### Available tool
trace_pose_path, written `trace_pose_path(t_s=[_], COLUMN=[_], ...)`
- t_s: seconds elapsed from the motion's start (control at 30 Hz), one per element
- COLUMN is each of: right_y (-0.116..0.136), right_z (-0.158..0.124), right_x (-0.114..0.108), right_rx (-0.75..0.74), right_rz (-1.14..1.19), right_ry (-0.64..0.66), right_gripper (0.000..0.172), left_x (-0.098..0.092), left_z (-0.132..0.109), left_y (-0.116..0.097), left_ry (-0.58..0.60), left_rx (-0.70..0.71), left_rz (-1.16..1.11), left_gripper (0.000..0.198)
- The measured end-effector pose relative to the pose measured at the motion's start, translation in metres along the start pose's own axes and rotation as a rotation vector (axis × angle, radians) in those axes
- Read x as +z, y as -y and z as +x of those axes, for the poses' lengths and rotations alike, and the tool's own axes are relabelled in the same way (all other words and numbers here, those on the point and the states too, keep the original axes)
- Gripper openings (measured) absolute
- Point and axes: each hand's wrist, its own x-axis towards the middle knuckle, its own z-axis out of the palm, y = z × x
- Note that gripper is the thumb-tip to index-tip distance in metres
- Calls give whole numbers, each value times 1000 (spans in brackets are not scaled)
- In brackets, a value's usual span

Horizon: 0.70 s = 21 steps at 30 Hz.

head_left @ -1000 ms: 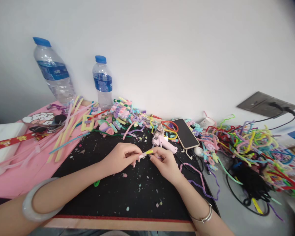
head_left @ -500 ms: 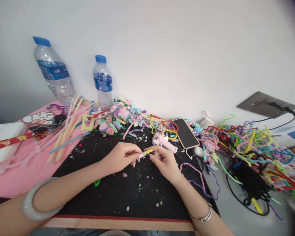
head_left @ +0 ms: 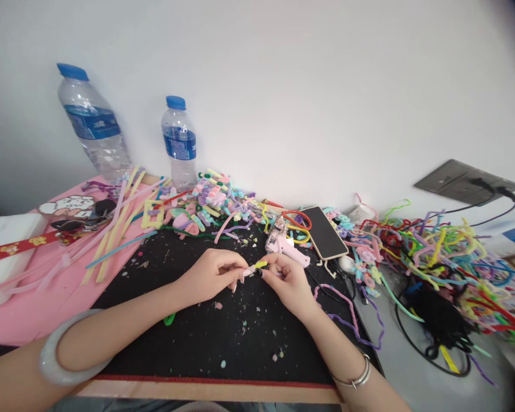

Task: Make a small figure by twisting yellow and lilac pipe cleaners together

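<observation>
My left hand [head_left: 212, 276] is closed, pinching the pale pink end of a small pipe cleaner piece [head_left: 260, 265] between thumb and fingertips. From the other side, my right hand [head_left: 288, 284] pinches the same piece near its yellow end with thumb and forefinger. Fingers partly cover the piece, so its full shape is hidden. Both hands hover over the middle of a black mat [head_left: 189, 349] littered with small scraps. Just behind my right hand lies a pink glue gun [head_left: 285, 249].
Pastel pipe cleaner shapes [head_left: 212, 197] are heaped along the wall. A phone [head_left: 325, 233] lies right of the glue gun, with a tangle of pipe cleaners [head_left: 450, 246] and black cables [head_left: 440, 320] beyond. Two water bottles [head_left: 179, 140] stand at the back left near pink sheets [head_left: 68, 297].
</observation>
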Motion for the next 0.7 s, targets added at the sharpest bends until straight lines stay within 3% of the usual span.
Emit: trace_pose_path(t_s=[0.7], right_y=[2], right_z=[-2], right_x=[-1], right_rx=[-12], right_rz=[-7], right_ry=[48], right_gripper=[18], left_x=[1], left_z=[0], left_y=[1], left_ry=[0], left_rx=[7], left_rz=[11], left_gripper=[17])
